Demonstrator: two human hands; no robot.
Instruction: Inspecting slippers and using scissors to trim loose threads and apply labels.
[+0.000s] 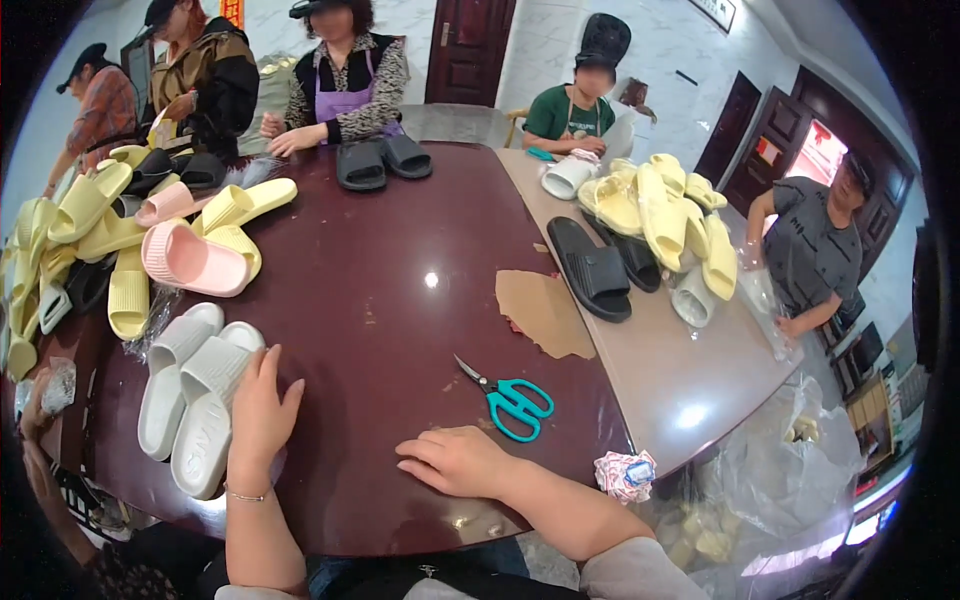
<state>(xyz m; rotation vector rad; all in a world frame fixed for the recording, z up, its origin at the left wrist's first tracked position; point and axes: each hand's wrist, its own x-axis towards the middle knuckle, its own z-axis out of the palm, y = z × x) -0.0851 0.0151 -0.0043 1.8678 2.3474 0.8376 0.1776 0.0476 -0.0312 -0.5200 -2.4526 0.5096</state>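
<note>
A pair of light grey slide sandals lies side by side on the glossy dark red table (370, 320), toes pointing away from me. My left hand (264, 405) is against the outer side of the right sandal (204, 452), its fingers stretched out and thumb apart; it looks to touch the sandal without wrapping round it. The left sandal (160, 405) lies beside it, clear of my hands. My right hand (458, 462) rests palm down on the tabletop with loosely bent fingers and holds nothing. Just beyond it are teal-handled scissors (518, 408), blades slightly parted.
Yellow, pink and black sandals are heaped at the left (128, 300). Another sandal pile (665, 215) stands at the far right near a torn cardboard piece (545, 312). Black sandals (383, 163) sit at the far edge. A small label bundle (626, 475) lies near my right forearm. Several people surround the table.
</note>
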